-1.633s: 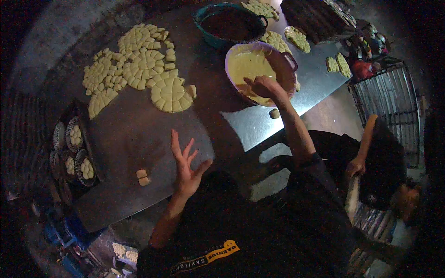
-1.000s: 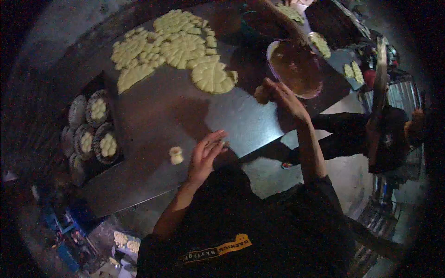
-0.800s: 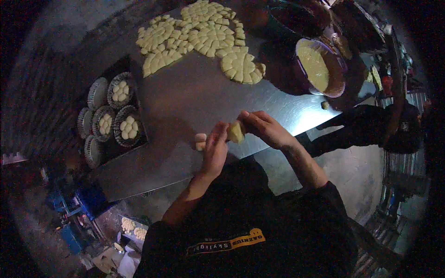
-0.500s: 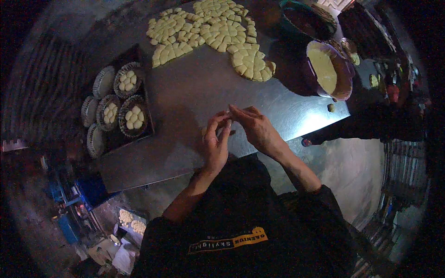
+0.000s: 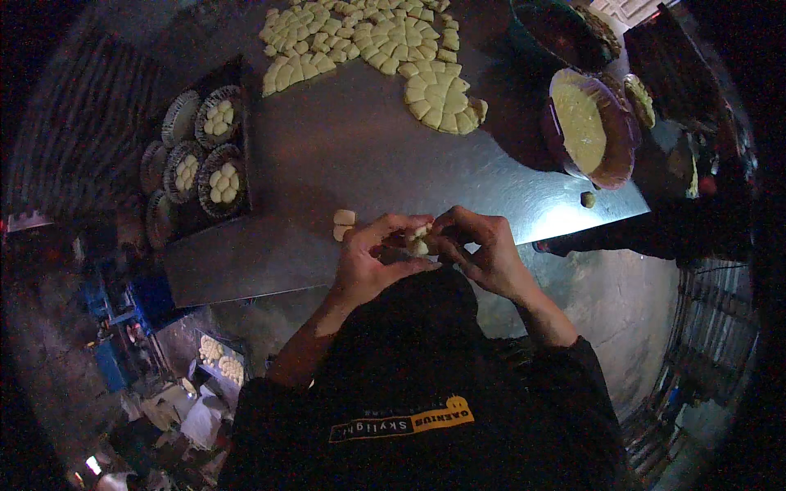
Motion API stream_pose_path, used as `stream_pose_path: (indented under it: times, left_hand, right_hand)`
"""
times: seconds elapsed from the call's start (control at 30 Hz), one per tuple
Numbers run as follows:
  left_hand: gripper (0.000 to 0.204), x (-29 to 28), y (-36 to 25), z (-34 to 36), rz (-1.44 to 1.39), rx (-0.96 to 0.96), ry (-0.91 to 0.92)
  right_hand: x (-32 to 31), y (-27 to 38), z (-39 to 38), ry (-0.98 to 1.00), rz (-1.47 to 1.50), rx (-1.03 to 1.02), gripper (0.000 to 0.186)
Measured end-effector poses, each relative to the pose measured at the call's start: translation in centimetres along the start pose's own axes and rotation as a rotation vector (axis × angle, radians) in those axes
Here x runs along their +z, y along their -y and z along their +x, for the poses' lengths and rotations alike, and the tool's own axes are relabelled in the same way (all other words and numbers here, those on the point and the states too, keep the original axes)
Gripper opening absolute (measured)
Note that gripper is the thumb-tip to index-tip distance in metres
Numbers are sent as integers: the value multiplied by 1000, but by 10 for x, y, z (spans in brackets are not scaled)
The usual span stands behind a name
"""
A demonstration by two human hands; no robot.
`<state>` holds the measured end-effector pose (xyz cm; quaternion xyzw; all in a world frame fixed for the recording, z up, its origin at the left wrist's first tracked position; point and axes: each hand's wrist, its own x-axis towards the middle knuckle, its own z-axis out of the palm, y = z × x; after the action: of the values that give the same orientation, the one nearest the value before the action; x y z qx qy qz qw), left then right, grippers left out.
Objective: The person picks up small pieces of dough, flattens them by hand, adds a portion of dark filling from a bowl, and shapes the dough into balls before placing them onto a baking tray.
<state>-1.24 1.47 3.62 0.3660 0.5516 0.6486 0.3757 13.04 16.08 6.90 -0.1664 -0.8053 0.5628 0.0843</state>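
Note:
A small pale piece of dough point(image 5: 420, 240) is held between the fingertips of both hands, close to my body at the near edge of the metal table point(image 5: 319, 155). My left hand point(image 5: 370, 260) grips its left side with thumb and fingers. On the other side, my right hand point(image 5: 485, 252) pinches it, its fingers curled inward. Two flat dough pieces point(image 5: 344, 225) lie on the table right beside my left hand, partly behind its knuckles.
At the left, a dark tray point(image 5: 239, 184) holds several fluted tins point(image 5: 181, 119), some with clustered dough balls point(image 5: 224, 182). Cut dough rounds point(image 5: 442, 96) cover the far table. A purple basin point(image 5: 626, 147) with yellowish contents stands right, near a small round lump point(image 5: 587, 200).
Both hands have come nearer to my body and turned, bringing the dough piece between them into view. The two flat pieces beside my left hand now show.

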Motion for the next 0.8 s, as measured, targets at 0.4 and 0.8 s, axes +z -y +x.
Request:
stream_pose_path:
  times: [0.4, 0.8]
  left_hand:
    - [22, 35, 16, -5, -351, -573, -231]
    - [34, 23, 21, -19, 180, -251, -57]
  right_hand:
    - [-25, -28, 7, 45, -234, -210, 30]
    - [-10, -36, 22, 271, 70, -135, 17]
